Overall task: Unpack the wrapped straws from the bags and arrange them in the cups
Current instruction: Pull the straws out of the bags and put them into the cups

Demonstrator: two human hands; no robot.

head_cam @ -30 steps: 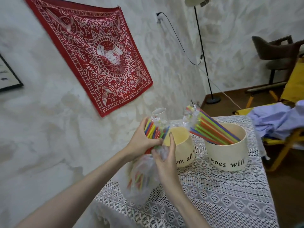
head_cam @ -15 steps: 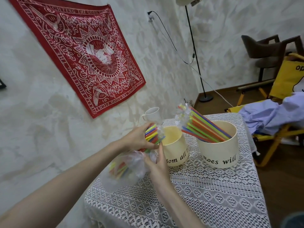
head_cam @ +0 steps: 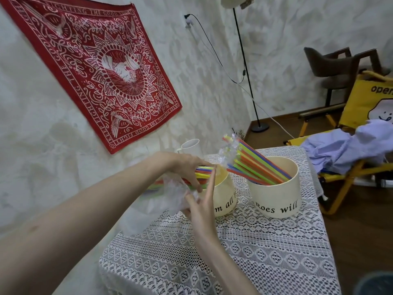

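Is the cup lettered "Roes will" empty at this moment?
No: the cup lettered "Roes will" already holds a bundle of coloured straws that leans out over its rim toward the wall.

Your left hand grips the straw bundle just left of the nearer cup. Your right hand pinches the clear bag there too.

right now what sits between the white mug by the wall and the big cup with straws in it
In the head view, the smaller cream cup stands between the white mug and the big cup, with the wrapped tips of the leaning straws reaching over that gap.
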